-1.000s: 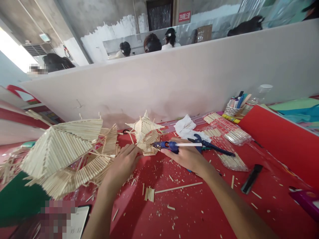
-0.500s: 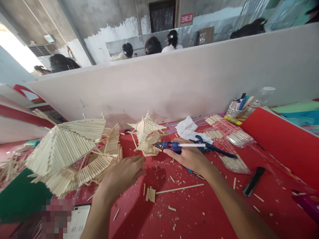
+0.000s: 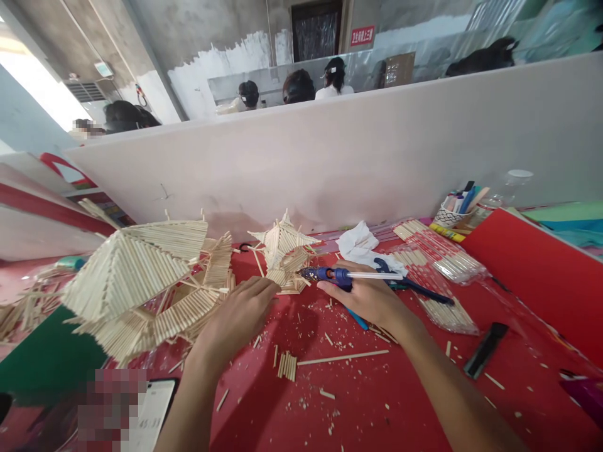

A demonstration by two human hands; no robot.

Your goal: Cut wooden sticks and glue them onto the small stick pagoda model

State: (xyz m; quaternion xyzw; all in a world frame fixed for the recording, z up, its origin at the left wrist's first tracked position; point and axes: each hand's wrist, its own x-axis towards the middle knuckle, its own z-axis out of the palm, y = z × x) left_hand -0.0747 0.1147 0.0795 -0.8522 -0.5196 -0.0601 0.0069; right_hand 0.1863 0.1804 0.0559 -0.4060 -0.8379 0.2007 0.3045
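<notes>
Wraps the right hand [image 3: 370,295] around a dark-blue plastic glue gun [image 3: 340,277] with a whitish glue stick [image 3: 377,276] jutting from its back, grip tight, nozzle toward 9 o'clock. Aims at a small, pale pavilion of wooden sticks [image 3: 284,242], star-roofed and standing at 12 o'clock on the red desk [image 3: 277,417]. Holds the left hand [image 3: 245,307] palm down, fingers nearly straight, at the small pavilion's 7 o'clock; too hidden to say if touching it or grasping anything. Appears to be at the gluing step, judging by the nozzle at the pavilion's 4 o'clock. Calls next, probably, for a steady nozzle, a small bead of glue at the joint and light bracing from the left. Has a row of short wooden sticks [image 3: 287,366] at 6 o'clock, a larger stick-built pavilion [image 3: 136,270] at 9.
</notes>
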